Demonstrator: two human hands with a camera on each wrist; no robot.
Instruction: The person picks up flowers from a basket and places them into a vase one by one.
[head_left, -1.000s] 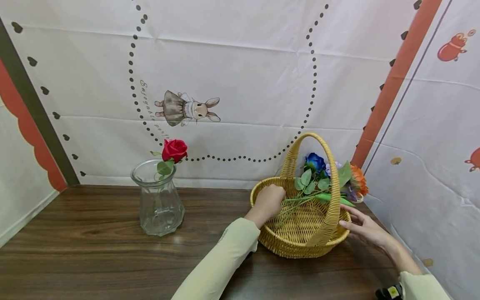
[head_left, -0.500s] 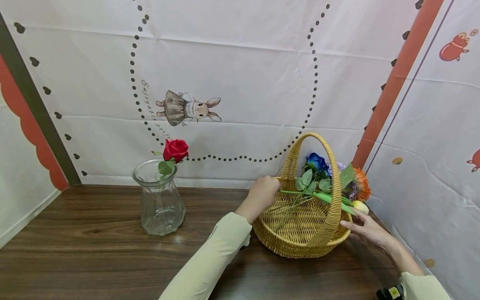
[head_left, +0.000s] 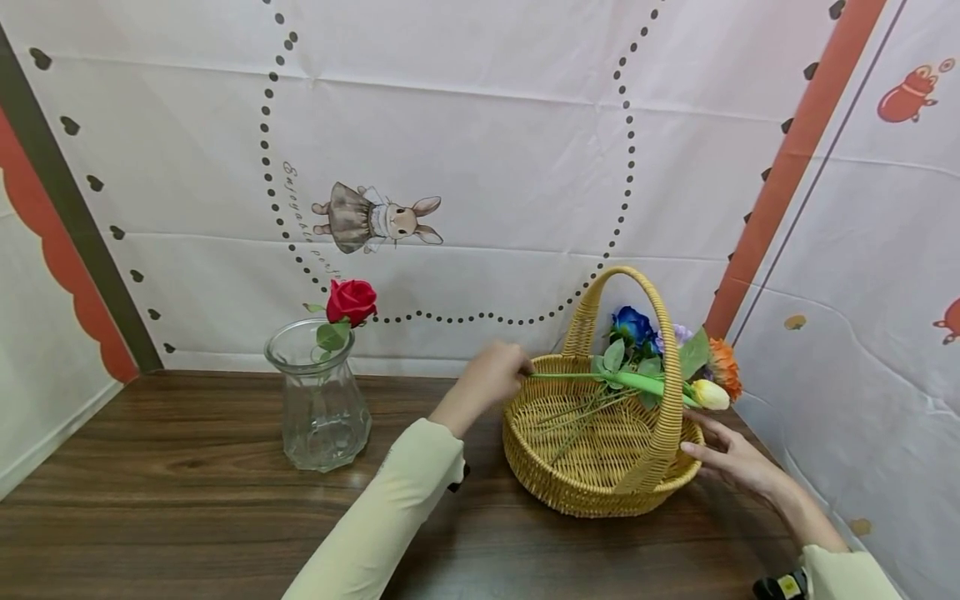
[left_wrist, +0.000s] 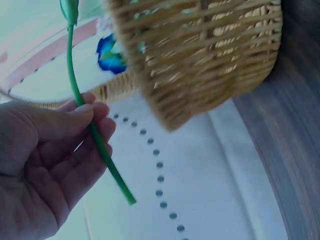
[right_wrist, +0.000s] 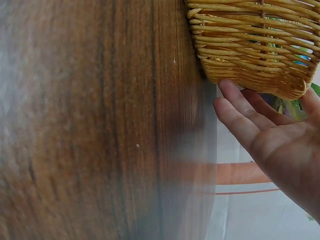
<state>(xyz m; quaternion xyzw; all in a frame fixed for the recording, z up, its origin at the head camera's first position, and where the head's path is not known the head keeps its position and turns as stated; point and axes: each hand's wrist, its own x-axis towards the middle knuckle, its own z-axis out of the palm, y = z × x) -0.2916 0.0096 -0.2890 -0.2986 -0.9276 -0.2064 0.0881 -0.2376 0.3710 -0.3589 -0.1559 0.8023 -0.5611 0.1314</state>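
Note:
My left hand (head_left: 483, 379) pinches the green stem of a pale yellow tulip (head_left: 709, 394) between thumb and fingers, near its lower end. Its bloom points right, past the basket's handle, and the stem stretches across the wicker basket (head_left: 555, 492). In the left wrist view, the cut end of the green stem (left_wrist: 117, 180) sticks out below the fingers. My right hand (head_left: 738, 462) holds the basket's right side, thumb over the rim and fingers along the outer wall. A blue flower (head_left: 632, 325), an orange flower (head_left: 724, 367) and purple blooms lie in the basket.
A clear glass vase (head_left: 322, 425) stands on the wooden table (head_left: 187, 517) to the left, with one red rose (head_left: 351, 302) leaning in it. The basket's tall handle (head_left: 667, 375) arches over the flowers. A printed cloth (head_left: 487, 167) hangs behind the table.
My left hand has moved left and a little up out of the basket, drawing the tulip along; its bloom has come into view by the handle. The right hand has stayed at the rim.

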